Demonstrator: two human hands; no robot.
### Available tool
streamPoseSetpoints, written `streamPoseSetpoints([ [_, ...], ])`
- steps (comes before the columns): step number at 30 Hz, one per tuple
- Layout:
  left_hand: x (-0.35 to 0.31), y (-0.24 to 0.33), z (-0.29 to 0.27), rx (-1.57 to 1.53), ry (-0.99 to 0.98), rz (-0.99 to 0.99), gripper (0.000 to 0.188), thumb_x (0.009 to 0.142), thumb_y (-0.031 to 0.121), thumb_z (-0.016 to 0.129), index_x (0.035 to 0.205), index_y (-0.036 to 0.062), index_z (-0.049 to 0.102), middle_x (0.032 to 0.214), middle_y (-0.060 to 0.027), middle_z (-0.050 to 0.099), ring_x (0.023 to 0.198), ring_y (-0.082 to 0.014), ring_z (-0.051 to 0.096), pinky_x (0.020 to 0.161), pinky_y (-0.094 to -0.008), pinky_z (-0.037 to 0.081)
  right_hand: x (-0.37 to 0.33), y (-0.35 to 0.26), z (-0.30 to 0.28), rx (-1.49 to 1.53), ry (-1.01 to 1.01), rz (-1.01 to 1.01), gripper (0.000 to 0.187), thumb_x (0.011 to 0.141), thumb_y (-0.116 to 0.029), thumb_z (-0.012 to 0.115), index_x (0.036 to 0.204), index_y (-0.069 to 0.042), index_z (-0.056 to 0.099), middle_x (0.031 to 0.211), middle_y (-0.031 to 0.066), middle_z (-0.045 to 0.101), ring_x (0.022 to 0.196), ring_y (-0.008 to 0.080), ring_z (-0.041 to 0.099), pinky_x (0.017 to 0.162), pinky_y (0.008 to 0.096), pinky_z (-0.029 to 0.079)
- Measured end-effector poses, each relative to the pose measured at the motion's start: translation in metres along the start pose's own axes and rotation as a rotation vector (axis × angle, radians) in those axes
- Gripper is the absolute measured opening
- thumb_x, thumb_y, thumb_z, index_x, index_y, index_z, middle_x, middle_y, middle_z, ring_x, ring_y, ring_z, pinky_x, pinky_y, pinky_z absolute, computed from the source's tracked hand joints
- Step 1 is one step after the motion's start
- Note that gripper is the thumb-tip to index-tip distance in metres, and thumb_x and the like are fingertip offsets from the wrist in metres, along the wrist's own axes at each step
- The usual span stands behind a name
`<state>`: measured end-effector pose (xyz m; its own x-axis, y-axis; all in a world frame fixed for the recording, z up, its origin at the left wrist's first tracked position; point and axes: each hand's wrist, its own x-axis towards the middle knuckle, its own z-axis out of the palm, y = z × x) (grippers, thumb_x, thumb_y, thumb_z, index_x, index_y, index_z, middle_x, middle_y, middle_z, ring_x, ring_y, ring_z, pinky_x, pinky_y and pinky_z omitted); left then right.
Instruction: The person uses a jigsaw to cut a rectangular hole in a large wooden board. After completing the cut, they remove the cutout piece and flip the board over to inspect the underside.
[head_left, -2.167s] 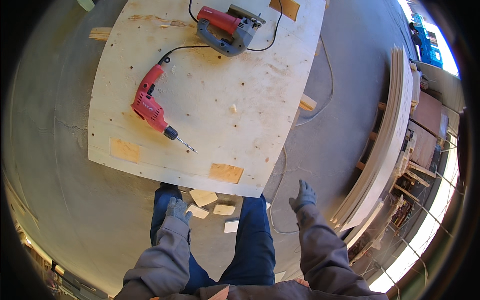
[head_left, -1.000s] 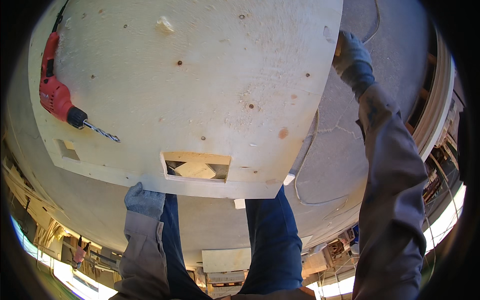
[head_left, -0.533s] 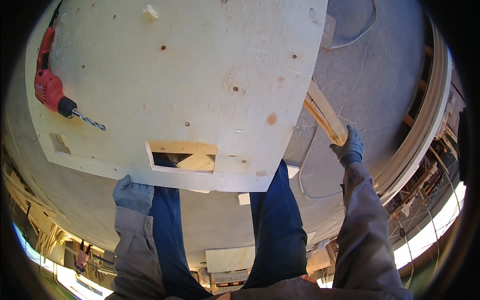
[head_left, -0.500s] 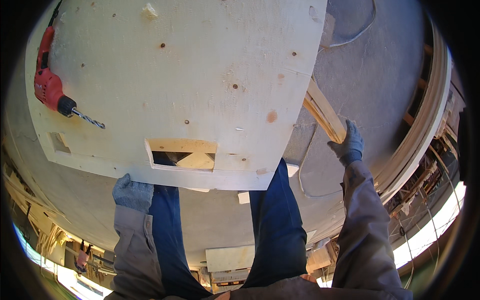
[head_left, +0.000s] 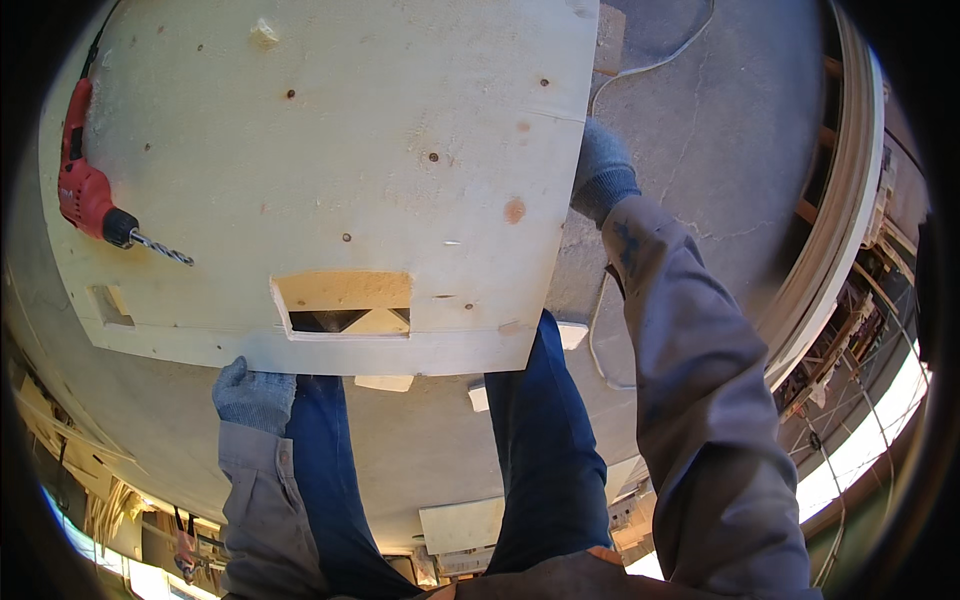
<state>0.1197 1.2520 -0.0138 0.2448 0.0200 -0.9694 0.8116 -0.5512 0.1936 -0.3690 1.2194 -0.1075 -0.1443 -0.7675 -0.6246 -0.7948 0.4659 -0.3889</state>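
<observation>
A wide pale plywood board [head_left: 350, 180] lies before me, with a rectangular cut-out [head_left: 340, 288] near its close edge. My left hand [head_left: 252, 396], in a grey knit glove, is closed on that edge, its thumb by the rim and the other fingers hidden below. At the board's right edge is my gloved right hand [head_left: 603, 170]. Its fingers reach under the board and are hidden, so whether it holds anything does not show. On the board's left side rests a red corded drill [head_left: 88, 195] with a twist bit [head_left: 162, 248].
A smaller notch [head_left: 110, 305] is cut at the board's near left corner. On the concrete floor [head_left: 740, 160] lie a pale cable [head_left: 665, 66] and wood offcuts [head_left: 572, 335]. Long stacked boards [head_left: 830, 250] curve along the right. My legs stand against the near edge.
My right hand has gone from the end of a wooden strip, forward and left to the board's edge, and the strip is now out of sight. My left hand keeps its hold.
</observation>
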Motion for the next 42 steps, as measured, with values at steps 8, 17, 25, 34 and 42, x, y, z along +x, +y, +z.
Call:
streamPoseSetpoints([
  [8,0.007,0.006,-0.013,0.008,-0.067,-0.038,0.050,0.091,0.022,0.049,0.137,0.0026,0.047,0.141,-0.0179,0.049,0.131,-0.0366,0.046,0.110,-0.0536,0.036,-0.111,0.082,0.004,-0.228,-0.046,0.468,0.046,0.069,-0.020,0.078,0.112,-0.008,0.064,0.103,0.0174,0.069,0.100,0.0349,0.066,0.087,0.0399,0.053],
  [17,0.009,0.009,-0.018,0.031,-0.052,-0.006,0.049,0.091,0.022,0.050,0.135,0.0020,0.049,0.139,-0.0194,0.050,0.131,-0.0376,0.046,0.111,-0.0535,0.035,-0.410,0.218,-0.023,-0.254,-0.045,0.872,0.057,0.063,-0.017,0.082,0.112,-0.008,0.057,0.102,0.0144,0.068,0.097,0.0323,0.066,0.086,0.0378,0.052],
  [25,0.007,-0.003,0.001,0.078,0.019,0.040,0.049,0.089,0.017,0.047,0.136,0.0028,0.048,0.140,-0.0194,0.050,0.130,-0.0374,0.047,0.110,-0.0535,0.037,-0.620,0.226,-0.036,-0.248,0.179,1.175,0.065,0.055,-0.016,0.086,0.112,-0.007,0.055,0.103,0.0121,0.063,0.096,0.0286,0.063,0.088,0.0374,0.051],
  [34,0.009,-0.008,0.007,0.129,0.021,0.072,0.050,0.085,0.011,0.047,0.135,0.0014,0.047,0.140,-0.0203,0.048,0.130,-0.0402,0.046,0.109,-0.0558,0.038,-0.616,0.219,-0.013,-0.213,-0.038,1.411,0.076,0.053,-0.033,0.088,0.114,-0.002,0.054,0.107,0.0214,0.066,0.103,0.0387,0.064,0.091,0.0422,0.051],
  [42,0.020,-0.009,0.005,0.189,0.032,0.132,0.052,0.082,0.004,0.048,0.133,-0.0008,0.047,0.138,-0.0230,0.049,0.131,-0.0428,0.045,0.110,-0.0591,0.037,-0.514,0.274,-0.040,-0.278,-0.069,1.396,0.063,0.062,-0.024,0.087,0.110,0.001,0.054,0.101,0.0227,0.066,0.097,0.0381,0.066,0.086,0.0419,0.052],
])
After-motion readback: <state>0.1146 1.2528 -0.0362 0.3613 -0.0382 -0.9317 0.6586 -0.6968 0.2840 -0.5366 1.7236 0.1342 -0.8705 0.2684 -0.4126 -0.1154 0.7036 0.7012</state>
